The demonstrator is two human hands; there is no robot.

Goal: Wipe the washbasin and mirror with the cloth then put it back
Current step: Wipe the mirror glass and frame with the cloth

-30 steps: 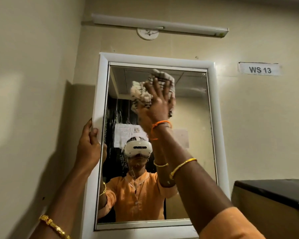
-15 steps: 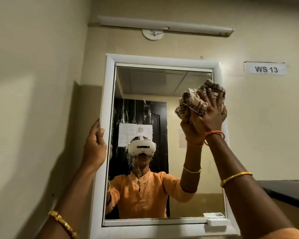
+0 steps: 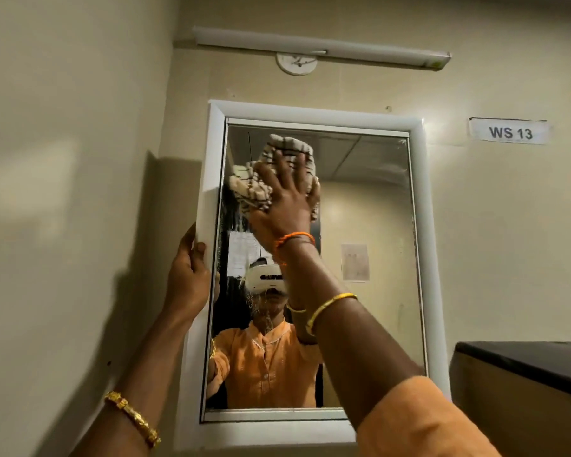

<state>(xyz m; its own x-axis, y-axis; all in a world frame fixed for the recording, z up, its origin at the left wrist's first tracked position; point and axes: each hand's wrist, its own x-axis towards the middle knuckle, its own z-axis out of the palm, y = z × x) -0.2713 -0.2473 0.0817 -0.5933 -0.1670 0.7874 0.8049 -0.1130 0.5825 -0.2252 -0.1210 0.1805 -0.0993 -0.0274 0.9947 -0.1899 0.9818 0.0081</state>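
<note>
A white-framed mirror (image 3: 370, 225) hangs on the beige wall in front of me. My right hand (image 3: 285, 199) presses a bunched cream cloth with dark checks (image 3: 249, 189) flat against the glass near its upper left corner. My left hand (image 3: 188, 275) grips the left edge of the mirror frame at about mid height. The glass reflects a person in an orange top with a white headset. The washbasin is out of view.
A tube light (image 3: 320, 47) and a round white fitting (image 3: 296, 63) sit above the mirror. A label reading WS 13 (image 3: 510, 132) is on the wall to the right. A dark-topped ledge (image 3: 524, 364) juts out at lower right. The left wall stands close.
My right hand swept the cloth from the upper middle of the glass to its right edge, then back to the upper left. My left hand stayed on the frame's left edge.
</note>
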